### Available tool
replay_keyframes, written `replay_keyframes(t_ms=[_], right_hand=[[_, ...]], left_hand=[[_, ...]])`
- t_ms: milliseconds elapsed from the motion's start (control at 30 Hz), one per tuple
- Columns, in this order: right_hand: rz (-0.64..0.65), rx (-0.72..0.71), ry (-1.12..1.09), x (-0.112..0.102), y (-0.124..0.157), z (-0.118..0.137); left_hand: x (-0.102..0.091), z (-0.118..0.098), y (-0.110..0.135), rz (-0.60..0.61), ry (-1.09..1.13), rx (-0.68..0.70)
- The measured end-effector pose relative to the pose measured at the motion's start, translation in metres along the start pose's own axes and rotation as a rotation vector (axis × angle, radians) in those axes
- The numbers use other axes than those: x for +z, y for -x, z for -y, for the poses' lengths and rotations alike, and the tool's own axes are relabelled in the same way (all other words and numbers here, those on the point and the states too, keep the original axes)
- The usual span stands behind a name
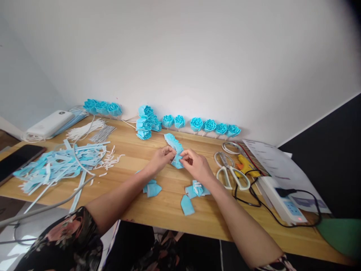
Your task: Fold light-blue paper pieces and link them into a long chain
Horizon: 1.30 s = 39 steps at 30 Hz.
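My left hand (163, 158) and my right hand (196, 164) meet over the middle of the wooden table (166, 207). Both pinch a long strip of overlapped blue petal pieces (174, 146), which stretches away from my fingers toward the wall. Loose blue petal pieces (152, 188) lie by my left wrist. More petal pieces (194, 191) lie by my right wrist, with one single petal (187, 205) nearer the table's front edge.
Finished blue roses (214, 127) line the wall, with another group of roses (102, 107) at the left. A heap of blue and white scraps (56, 162) covers the left side. Scissors (231, 171), a yellow glue gun (246, 164), a power strip (282, 201), a power bank (50, 123) and a phone (17, 160) lie around.
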State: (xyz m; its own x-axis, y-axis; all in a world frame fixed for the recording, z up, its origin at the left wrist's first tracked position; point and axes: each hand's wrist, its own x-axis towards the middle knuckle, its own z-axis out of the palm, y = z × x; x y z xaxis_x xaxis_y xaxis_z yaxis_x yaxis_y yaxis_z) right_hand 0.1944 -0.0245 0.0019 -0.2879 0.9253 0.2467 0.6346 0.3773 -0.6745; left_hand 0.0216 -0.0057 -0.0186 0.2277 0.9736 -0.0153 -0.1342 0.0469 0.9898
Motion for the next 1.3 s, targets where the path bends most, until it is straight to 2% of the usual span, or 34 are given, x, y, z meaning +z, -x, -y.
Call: replay_keyframes(t_ms=[333,467,567,633,767,833,900,1100,1300], right_hand=[[-0.022,-0.008,-0.035,-0.002,0.000,0.001],[-0.154,0.015,-0.130,-0.008,-0.001,0.001],[-0.232,0.100,-0.229,-0.010,-0.004,-0.004],[-0.195,0.195,-0.312,-0.009,-0.005,-0.007],[0.022,0.368,-0.632,-0.004,-0.007,-0.010],[0.114,0.396,-0.762,-0.003,-0.007,-0.009],[0.161,0.398,-0.804,-0.003,-0.006,-0.006],[0.165,0.400,-0.768,0.005,-0.005,-0.004],[0.105,0.371,-0.732,0.011,-0.006,-0.008]], left_hand=[[0.000,-0.002,0.001,-0.006,0.017,-0.005],[-0.001,-0.007,0.002,-0.071,0.058,-0.002],[-0.002,-0.009,0.001,-0.126,0.095,-0.007],[-0.003,-0.009,0.001,-0.142,0.116,-0.012],[-0.003,-0.007,0.000,-0.137,0.133,-0.020],[-0.002,-0.005,0.000,-0.132,0.122,-0.018],[-0.002,-0.003,0.000,-0.123,0.108,-0.014],[0.000,-0.002,0.002,-0.069,0.067,-0.024],[0.002,-0.005,0.004,-0.032,0.047,-0.035]])
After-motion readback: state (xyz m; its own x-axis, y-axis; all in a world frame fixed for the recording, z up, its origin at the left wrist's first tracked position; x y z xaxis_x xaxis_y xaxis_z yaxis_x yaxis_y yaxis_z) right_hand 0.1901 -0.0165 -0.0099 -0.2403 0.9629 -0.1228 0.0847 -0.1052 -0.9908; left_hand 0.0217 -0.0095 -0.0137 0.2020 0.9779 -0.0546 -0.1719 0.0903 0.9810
